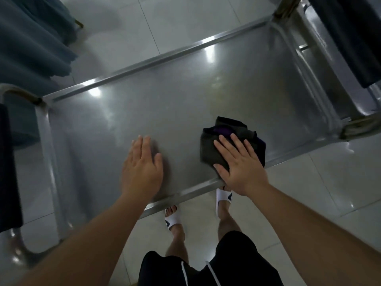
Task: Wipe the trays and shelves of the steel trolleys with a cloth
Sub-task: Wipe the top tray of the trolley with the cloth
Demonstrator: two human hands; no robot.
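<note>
A steel trolley's top tray (pixel 185 100) fills the middle of the head view, with a raised rim all round. A crumpled dark cloth (pixel 222 137) with a purple patch lies on the tray near its front right edge. My right hand (pixel 241 168) presses flat on the cloth with straight, spread fingers, its heel over the front rim. To the left of it, my left hand (pixel 142 170) lies flat with straight fingers on the bare steel, palm down, close to the front rim.
Teal fabric (pixel 31 38) hangs at the upper left. A dark cloth (pixel 350 38) drapes over the trolley's right handle, and another dark panel (pixel 8 172) stands at the left edge. Pale floor tiles (pixel 329 193) surround the trolley. My sandalled feet (pixel 223 200) stand just under the front rim.
</note>
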